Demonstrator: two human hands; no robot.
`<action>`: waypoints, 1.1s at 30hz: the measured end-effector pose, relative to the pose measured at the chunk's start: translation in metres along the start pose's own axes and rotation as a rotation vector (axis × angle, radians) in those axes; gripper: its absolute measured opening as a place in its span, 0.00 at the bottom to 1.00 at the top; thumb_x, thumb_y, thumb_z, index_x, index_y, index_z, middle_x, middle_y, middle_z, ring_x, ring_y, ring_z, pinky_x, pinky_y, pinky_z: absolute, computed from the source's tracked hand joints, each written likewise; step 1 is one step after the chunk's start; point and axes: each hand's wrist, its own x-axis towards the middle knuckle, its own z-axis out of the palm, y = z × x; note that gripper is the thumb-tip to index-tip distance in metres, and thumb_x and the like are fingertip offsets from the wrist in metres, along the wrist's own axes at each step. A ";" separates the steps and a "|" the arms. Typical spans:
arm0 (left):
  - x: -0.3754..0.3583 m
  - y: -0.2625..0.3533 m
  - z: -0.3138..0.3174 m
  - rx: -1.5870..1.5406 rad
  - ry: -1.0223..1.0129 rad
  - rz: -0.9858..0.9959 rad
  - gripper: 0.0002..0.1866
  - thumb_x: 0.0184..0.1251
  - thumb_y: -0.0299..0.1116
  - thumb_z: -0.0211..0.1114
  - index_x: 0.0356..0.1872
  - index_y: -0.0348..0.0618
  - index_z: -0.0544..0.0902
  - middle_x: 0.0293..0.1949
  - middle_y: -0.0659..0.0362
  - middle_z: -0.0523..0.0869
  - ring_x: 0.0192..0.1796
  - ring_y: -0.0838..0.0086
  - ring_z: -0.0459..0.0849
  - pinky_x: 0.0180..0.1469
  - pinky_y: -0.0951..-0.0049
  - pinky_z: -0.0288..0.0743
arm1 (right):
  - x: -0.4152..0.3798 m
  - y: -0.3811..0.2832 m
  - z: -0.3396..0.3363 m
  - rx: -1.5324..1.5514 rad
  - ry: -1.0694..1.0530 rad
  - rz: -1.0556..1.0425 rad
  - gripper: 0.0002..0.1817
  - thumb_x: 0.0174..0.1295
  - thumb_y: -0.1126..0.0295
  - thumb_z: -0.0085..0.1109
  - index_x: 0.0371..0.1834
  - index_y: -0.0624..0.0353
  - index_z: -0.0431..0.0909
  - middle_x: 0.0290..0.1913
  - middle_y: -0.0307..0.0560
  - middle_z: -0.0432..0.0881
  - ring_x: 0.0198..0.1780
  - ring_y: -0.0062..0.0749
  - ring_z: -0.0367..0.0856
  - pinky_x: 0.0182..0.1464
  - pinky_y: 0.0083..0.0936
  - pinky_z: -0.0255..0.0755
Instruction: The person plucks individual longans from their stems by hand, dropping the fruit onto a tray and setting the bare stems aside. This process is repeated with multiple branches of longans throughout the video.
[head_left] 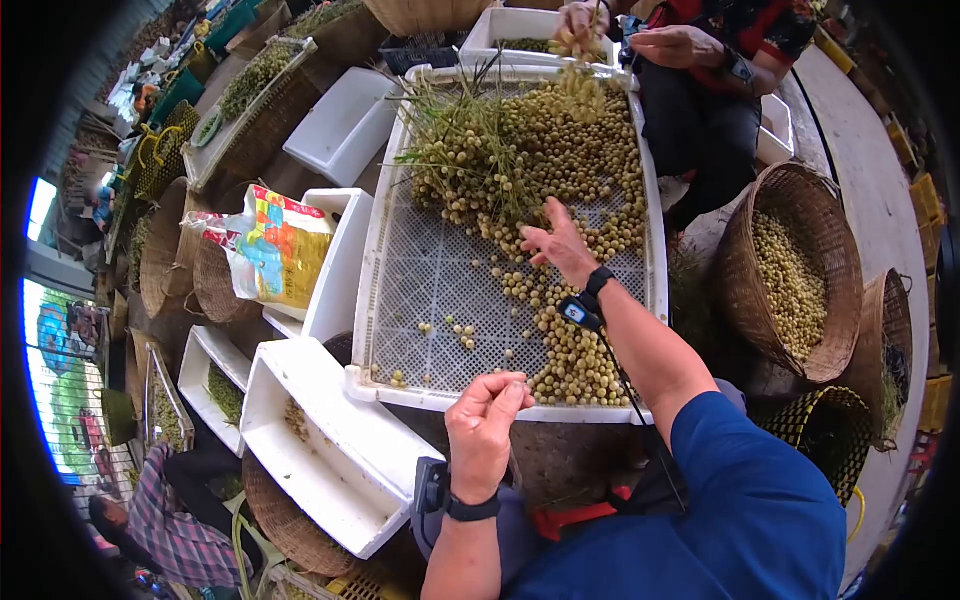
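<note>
A white perforated tray [415, 290] holds many small round yellow-brown fruits [580, 365] and, at its far left part, a heap of fruit bunches on green stems [470, 165]. My right hand [565, 245] reaches over the tray's middle, fingers spread, beside the heap and above loose fruits. Near the front edge of the tray, my left hand [482, 430] is raised with thumb and fingers pinched together; whatever may be between the fingertips is too small to make out.
Across the tray, a co-worker's hands [680, 47] handle a fruit bunch. At the right stands a wicker basket [735, 270] of fruits. White foam boxes [340, 470] and a printed sack [275, 250] lie left. Another person in a checked shirt [185, 530] sits lower left.
</note>
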 end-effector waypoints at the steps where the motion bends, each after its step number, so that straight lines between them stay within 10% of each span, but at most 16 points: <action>1: 0.000 0.000 0.000 -0.010 -0.004 0.004 0.08 0.73 0.28 0.63 0.45 0.34 0.85 0.35 0.58 0.88 0.36 0.77 0.86 0.46 0.77 0.80 | 0.006 0.010 0.007 0.023 -0.007 -0.029 0.49 0.70 0.64 0.61 0.82 0.63 0.34 0.69 0.67 0.68 0.38 0.34 0.85 0.29 0.25 0.79; 2: 0.000 0.000 0.000 -0.021 -0.008 0.011 0.08 0.73 0.27 0.63 0.45 0.34 0.84 0.35 0.58 0.88 0.36 0.77 0.86 0.46 0.77 0.80 | 0.009 0.013 0.013 0.020 -0.012 -0.022 0.49 0.70 0.64 0.61 0.82 0.63 0.34 0.69 0.67 0.68 0.38 0.34 0.85 0.29 0.25 0.79; 4: 0.002 0.000 0.000 -0.026 0.011 0.002 0.08 0.73 0.27 0.63 0.45 0.34 0.84 0.35 0.58 0.88 0.36 0.77 0.86 0.46 0.77 0.79 | 0.010 0.017 0.025 -0.083 -0.198 0.069 0.46 0.69 0.63 0.61 0.80 0.67 0.42 0.39 0.52 0.83 0.23 0.25 0.79 0.22 0.24 0.72; 5: 0.003 -0.001 0.000 -0.009 0.017 0.000 0.08 0.73 0.27 0.63 0.45 0.34 0.84 0.35 0.58 0.87 0.36 0.77 0.85 0.46 0.76 0.79 | 0.006 0.025 0.037 -0.006 -0.135 0.068 0.32 0.70 0.64 0.60 0.72 0.67 0.62 0.21 0.35 0.73 0.16 0.19 0.71 0.19 0.22 0.66; 9: 0.007 0.000 -0.002 0.039 0.047 0.008 0.08 0.73 0.29 0.62 0.44 0.33 0.84 0.35 0.58 0.87 0.36 0.77 0.85 0.45 0.76 0.79 | -0.025 0.035 0.042 -0.046 -0.302 0.070 0.12 0.70 0.68 0.57 0.52 0.60 0.78 0.25 0.34 0.77 0.17 0.15 0.69 0.19 0.19 0.63; 24: 0.076 -0.045 0.004 -0.328 0.111 -0.264 0.20 0.71 0.52 0.64 0.50 0.47 0.78 0.39 0.63 0.82 0.40 0.70 0.81 0.43 0.64 0.77 | -0.209 -0.065 -0.036 -0.214 -0.334 -0.052 0.15 0.66 0.70 0.57 0.53 0.64 0.81 0.32 0.37 0.84 0.30 0.15 0.78 0.30 0.18 0.73; 28: 0.087 -0.061 -0.004 -0.445 -0.208 -0.350 0.19 0.73 0.49 0.62 0.53 0.48 0.78 0.41 0.62 0.83 0.42 0.68 0.82 0.47 0.56 0.76 | -0.219 -0.026 -0.045 -0.706 -0.408 -0.355 0.17 0.61 0.69 0.58 0.53 0.60 0.80 0.37 0.57 0.86 0.38 0.48 0.86 0.41 0.41 0.77; 33: 0.082 -0.063 0.007 -0.201 -0.068 -0.167 0.14 0.74 0.34 0.62 0.56 0.43 0.78 0.44 0.61 0.86 0.42 0.72 0.85 0.45 0.69 0.78 | -0.206 -0.001 -0.057 -1.070 -0.359 -0.356 0.20 0.58 0.67 0.60 0.55 0.60 0.76 0.38 0.60 0.85 0.43 0.59 0.84 0.44 0.48 0.77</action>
